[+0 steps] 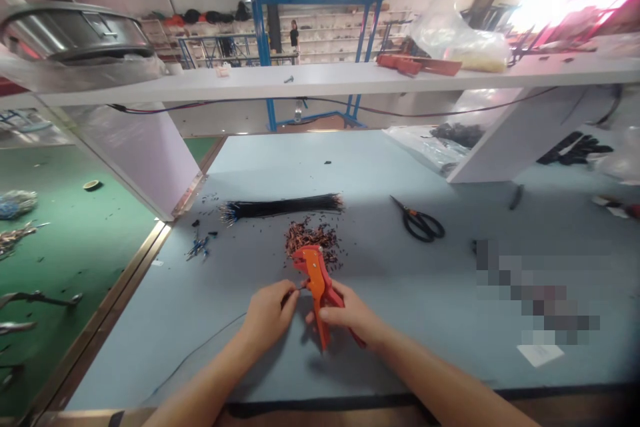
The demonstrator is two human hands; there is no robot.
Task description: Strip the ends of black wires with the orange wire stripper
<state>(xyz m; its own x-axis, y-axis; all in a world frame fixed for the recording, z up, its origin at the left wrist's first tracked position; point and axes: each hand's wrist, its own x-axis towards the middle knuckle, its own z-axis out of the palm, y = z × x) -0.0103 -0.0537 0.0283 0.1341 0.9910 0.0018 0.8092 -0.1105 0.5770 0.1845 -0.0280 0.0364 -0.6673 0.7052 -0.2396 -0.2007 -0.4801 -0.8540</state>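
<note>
My right hand (345, 313) is wrapped round the handles of an orange and red wire stripper (316, 280), whose head points away from me. Just left of the tool, my left hand (270, 310) pinches a thin dark wire (213, 337). One end of the wire reaches the tool's side; the rest trails down and left over the table. Beyond the tool's head lies a pile of small brown and black pieces (307, 237). A bundle of black wires (285, 205) with bared ends rests behind that pile.
Black-handled scissors (423, 223) lie right of the pile. Small blue-tipped pieces (199, 247) are at the left. A white shelf (330, 80) spans the table's back, bearing a metal pan (75, 30) and plastic bags. A white label (540, 352) lies near the front right.
</note>
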